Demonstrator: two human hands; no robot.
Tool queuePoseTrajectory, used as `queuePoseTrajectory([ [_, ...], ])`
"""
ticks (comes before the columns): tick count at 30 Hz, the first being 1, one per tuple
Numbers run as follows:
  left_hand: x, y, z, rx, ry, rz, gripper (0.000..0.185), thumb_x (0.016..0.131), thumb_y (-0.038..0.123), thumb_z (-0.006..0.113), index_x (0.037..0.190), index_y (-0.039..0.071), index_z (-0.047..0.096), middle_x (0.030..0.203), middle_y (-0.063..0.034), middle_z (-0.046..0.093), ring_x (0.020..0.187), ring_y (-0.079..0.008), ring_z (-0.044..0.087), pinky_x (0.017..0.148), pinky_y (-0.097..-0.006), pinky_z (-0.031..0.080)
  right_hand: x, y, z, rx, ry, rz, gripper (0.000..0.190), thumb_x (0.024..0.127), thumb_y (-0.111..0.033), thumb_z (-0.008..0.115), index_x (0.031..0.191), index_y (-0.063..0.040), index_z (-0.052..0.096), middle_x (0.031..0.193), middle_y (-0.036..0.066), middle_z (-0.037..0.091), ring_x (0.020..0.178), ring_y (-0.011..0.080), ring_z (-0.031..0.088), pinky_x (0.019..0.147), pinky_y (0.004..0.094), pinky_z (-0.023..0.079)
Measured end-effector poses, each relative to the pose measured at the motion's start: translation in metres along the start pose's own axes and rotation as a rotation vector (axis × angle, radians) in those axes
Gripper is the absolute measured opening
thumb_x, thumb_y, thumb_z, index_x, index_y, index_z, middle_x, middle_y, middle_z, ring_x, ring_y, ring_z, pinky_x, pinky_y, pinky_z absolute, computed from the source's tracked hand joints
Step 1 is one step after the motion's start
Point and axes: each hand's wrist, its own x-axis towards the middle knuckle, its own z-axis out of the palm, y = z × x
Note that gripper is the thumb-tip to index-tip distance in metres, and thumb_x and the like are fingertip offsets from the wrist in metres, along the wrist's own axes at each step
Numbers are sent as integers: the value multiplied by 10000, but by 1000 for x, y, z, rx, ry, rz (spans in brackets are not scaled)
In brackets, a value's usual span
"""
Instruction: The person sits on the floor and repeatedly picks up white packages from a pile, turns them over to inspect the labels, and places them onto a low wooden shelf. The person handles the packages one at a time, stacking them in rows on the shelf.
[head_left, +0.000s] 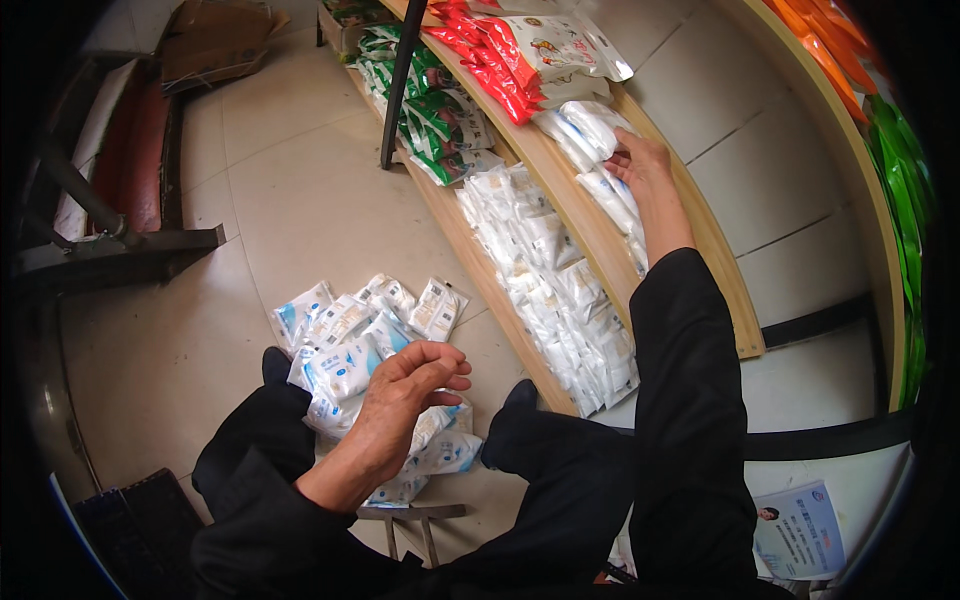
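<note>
My right hand (643, 166) reaches to the middle shelf board, its thumb and fingers around the end of a white plastic packet (595, 129). That packet lies on more white packets (611, 196) in the same row, partly hidden by my hand and forearm. My left hand (409, 394) hovers over the floor pile, fingers loosely curled, with nothing visible in it. Beneath it, between my feet, lies a heap of white and blue packets (341, 367) bearing print. My left hand and wrist hide part of this heap.
The lower shelf board (499, 311) carries many white packets (551, 292) and green-and-white bags (446, 112). Red-and-white bags (517, 56) stand farther along the middle board (577, 217). A black metal post (403, 82), a cardboard box (217, 37) and a small stool (412, 514) are also around.
</note>
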Motion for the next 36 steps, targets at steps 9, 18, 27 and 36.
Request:
queuePoseTrajectory([
  [9, 5, 9, -5, 3, 59, 66, 170, 978, 189, 598, 1070, 53, 645, 1066, -63, 663, 970, -163, 638, 877, -322, 503, -14, -4, 12, -520, 267, -139, 322, 871, -253, 749, 1015, 21, 662, 919, 123, 707, 697, 187, 691, 562, 329, 576],
  [18, 7, 33, -32, -25, 149, 318, 200, 1003, 170, 591, 1129, 19, 628, 1125, -93, 661, 1016, -191, 660, 872, -297, 541, -182, 99, 43, -59, 4, -353, 204, 936, -119, 614, 1099, 4, 619, 897, 99, 689, 680, 151, 665, 503, 265, 501],
  [27, 3, 47, -45, -85, 190, 475, 236, 979, 126, 586, 1151, -33, 607, 1138, -128, 646, 1010, -221, 664, 885, -324, 550, -331, 266, 92, -143, -514, 441, 217, 908, -129, 640, 1089, -11, 628, 899, 78, 705, 739, 167, 691, 560, 294, 544],
  [36, -8, 57, -52, -132, 163, 514, 237, 994, 148, 613, 1156, -24, 641, 1117, -133, 690, 1020, -203, 684, 897, -311, 564, -373, 289, 177, -1008, -774, -594, 369, 824, -7, 638, 1190, -29, 604, 1142, 169, 620, 1090, 332, 612, 868, 434, 525],
])
